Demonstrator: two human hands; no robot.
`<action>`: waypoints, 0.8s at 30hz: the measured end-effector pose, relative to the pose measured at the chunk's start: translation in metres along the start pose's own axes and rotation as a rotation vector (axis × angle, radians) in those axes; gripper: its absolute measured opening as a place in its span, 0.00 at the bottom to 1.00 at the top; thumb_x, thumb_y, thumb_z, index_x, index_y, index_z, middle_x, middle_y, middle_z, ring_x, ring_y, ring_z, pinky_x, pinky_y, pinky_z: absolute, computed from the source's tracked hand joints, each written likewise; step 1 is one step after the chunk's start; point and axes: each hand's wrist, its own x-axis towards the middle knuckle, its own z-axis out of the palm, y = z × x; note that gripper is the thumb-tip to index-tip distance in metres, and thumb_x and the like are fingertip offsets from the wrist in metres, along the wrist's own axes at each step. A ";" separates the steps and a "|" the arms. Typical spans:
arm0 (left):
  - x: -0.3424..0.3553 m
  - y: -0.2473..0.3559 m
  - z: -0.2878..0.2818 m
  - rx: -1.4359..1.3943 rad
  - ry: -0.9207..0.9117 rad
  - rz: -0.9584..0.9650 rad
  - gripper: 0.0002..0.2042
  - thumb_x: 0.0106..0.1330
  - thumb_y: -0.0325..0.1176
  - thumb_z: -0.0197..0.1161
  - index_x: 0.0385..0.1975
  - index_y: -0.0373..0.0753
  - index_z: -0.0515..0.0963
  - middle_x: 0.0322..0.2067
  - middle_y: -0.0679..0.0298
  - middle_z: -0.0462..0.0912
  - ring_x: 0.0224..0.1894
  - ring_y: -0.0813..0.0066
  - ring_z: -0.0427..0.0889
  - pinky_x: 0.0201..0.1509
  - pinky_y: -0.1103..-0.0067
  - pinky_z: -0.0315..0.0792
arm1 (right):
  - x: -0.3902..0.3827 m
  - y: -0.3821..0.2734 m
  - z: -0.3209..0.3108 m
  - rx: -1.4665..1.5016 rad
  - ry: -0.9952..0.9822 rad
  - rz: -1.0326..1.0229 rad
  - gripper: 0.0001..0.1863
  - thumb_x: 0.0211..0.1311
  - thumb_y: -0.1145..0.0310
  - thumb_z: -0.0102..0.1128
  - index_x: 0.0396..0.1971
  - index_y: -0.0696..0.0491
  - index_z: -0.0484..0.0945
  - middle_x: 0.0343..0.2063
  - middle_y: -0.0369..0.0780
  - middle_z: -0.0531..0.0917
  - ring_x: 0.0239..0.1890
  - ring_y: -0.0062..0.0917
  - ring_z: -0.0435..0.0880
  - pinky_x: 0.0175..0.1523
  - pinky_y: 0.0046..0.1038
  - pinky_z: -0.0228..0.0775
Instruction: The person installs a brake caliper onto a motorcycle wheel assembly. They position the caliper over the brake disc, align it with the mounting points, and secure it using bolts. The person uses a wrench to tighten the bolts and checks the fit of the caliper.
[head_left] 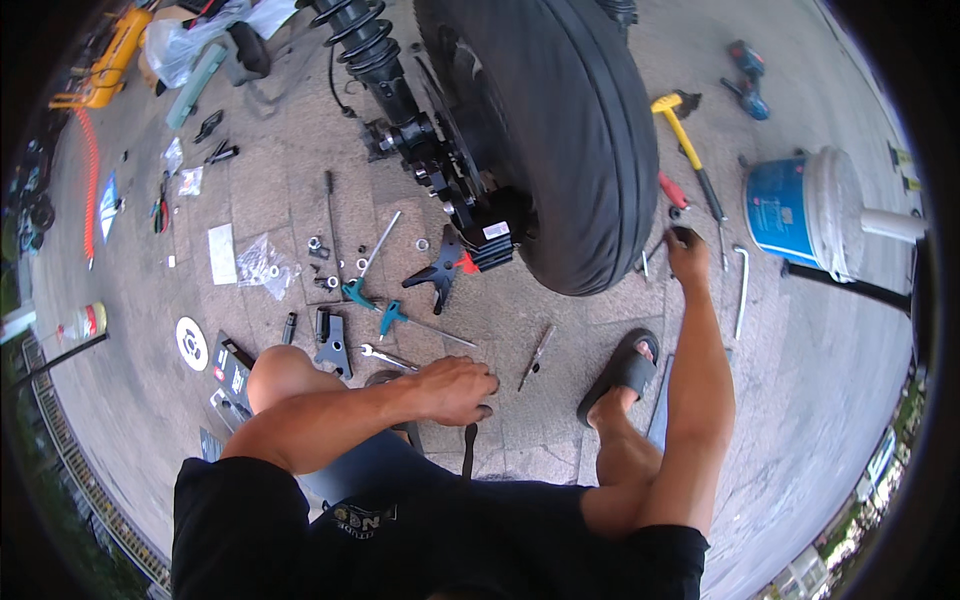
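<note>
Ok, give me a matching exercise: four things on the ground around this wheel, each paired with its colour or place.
Things:
1. bucket
2. hammer
3. T-handle wrench
4. sandal

Descriptions:
A. yellow head and handle
B. black, on the person's foot
C. blue, lying on its side with a white lid
D. teal grip, left of the tyre

Pairs: 1-C, 2-A, 3-D, 4-B

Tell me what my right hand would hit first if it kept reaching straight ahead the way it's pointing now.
Your right hand points up-picture, already touching a small dark part on the pavement. Straight on lie the red-handled tool and, just beyond, the yellow-handled hammer. The red one probably comes first; depth is unclear.
</note>
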 end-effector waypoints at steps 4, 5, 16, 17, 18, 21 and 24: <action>0.011 -0.002 0.008 0.001 -0.077 0.014 0.16 0.56 0.41 0.63 0.36 0.34 0.75 0.37 0.51 0.77 0.45 0.51 0.77 0.50 0.64 0.70 | 0.009 0.049 -0.010 0.195 -0.073 0.138 0.19 0.61 0.57 0.59 0.43 0.58 0.80 0.32 0.42 0.85 0.31 0.26 0.83 0.35 0.31 0.73; 0.014 -0.002 0.009 0.003 -0.089 0.017 0.16 0.56 0.41 0.63 0.35 0.34 0.75 0.37 0.51 0.77 0.44 0.51 0.77 0.49 0.63 0.71 | 0.014 0.049 -0.016 0.282 -0.061 0.134 0.19 0.61 0.58 0.59 0.44 0.58 0.80 0.32 0.40 0.84 0.29 0.24 0.81 0.34 0.28 0.71; 0.038 0.001 0.016 -0.013 -0.061 0.048 0.15 0.55 0.40 0.62 0.34 0.34 0.75 0.36 0.49 0.77 0.43 0.50 0.78 0.47 0.61 0.72 | 0.036 0.002 -0.023 0.532 -0.117 0.221 0.19 0.64 0.56 0.56 0.47 0.54 0.79 0.30 0.32 0.80 0.27 0.13 0.74 0.28 0.17 0.63; 0.037 0.000 0.014 -0.013 -0.038 0.055 0.15 0.55 0.40 0.62 0.34 0.34 0.75 0.36 0.49 0.78 0.43 0.50 0.78 0.47 0.61 0.72 | 0.036 0.000 -0.023 0.535 -0.109 0.224 0.19 0.63 0.57 0.57 0.47 0.55 0.79 0.28 0.32 0.80 0.26 0.12 0.74 0.27 0.16 0.63; 0.036 0.000 0.013 -0.002 -0.033 0.051 0.15 0.55 0.40 0.62 0.34 0.34 0.75 0.36 0.49 0.78 0.44 0.50 0.78 0.47 0.61 0.72 | 0.037 -0.002 -0.022 0.537 -0.100 0.226 0.19 0.62 0.58 0.58 0.46 0.56 0.80 0.26 0.32 0.79 0.24 0.12 0.74 0.26 0.16 0.63; 0.035 0.000 0.008 0.008 -0.055 0.021 0.15 0.55 0.40 0.62 0.34 0.33 0.75 0.37 0.49 0.78 0.44 0.50 0.78 0.48 0.62 0.72 | 0.036 -0.005 -0.018 0.542 -0.127 0.207 0.18 0.62 0.60 0.58 0.47 0.56 0.79 0.25 0.31 0.78 0.22 0.11 0.71 0.24 0.16 0.61; 0.033 0.002 0.007 -0.010 -0.089 0.042 0.15 0.55 0.40 0.62 0.34 0.33 0.76 0.38 0.49 0.78 0.44 0.50 0.78 0.47 0.62 0.72 | 0.035 -0.002 -0.011 0.565 -0.121 0.178 0.17 0.63 0.60 0.59 0.45 0.57 0.80 0.27 0.31 0.80 0.22 0.11 0.70 0.24 0.17 0.60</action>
